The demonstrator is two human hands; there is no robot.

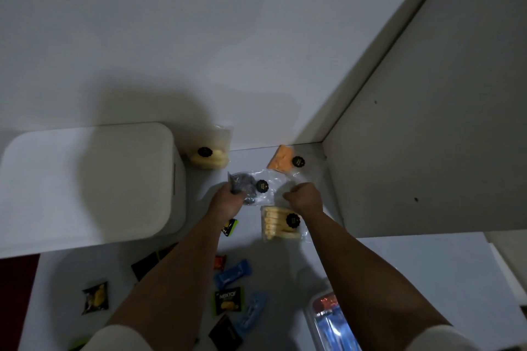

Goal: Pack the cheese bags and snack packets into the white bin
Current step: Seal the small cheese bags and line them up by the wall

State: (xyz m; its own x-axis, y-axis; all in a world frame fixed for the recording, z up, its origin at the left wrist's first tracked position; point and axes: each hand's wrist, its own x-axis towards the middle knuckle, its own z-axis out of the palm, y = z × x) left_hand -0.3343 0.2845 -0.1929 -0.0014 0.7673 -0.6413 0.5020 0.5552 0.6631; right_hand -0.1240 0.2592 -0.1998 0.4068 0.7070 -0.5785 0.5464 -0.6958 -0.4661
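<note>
A clear bag (258, 185) with dark contents is gripped at its left end by the left hand (228, 202), the fingers curled round the bunched plastic. The right hand (303, 198) is closed into a fist at the bag's right side; whether plastic is actually pinched there cannot be told, as the fingers are hidden behind the knuckles. The bag is stretched roughly left to right between the two hands, its long axis running parallel to the back edge of the counter (273, 259). The white bin (91, 182) stands at the left side of the counter, against the back wall, and is seen with its lid on. It lies directly left of the bag, so the left hand is the nearer one, just beside the bin's right wall. A bag of pale cheese (209, 155) stands in the back, touching the bin's right corner, and an orange cheese bag (281, 161) lies toward the back right corner. A bag of cheese sticks (281, 222) lies just below the right hand. Small snack packets (231, 283) are scattered toward the near edge, between and beside the forearms. By judgement, nothing can be packed until the lid is lifted off.
</note>
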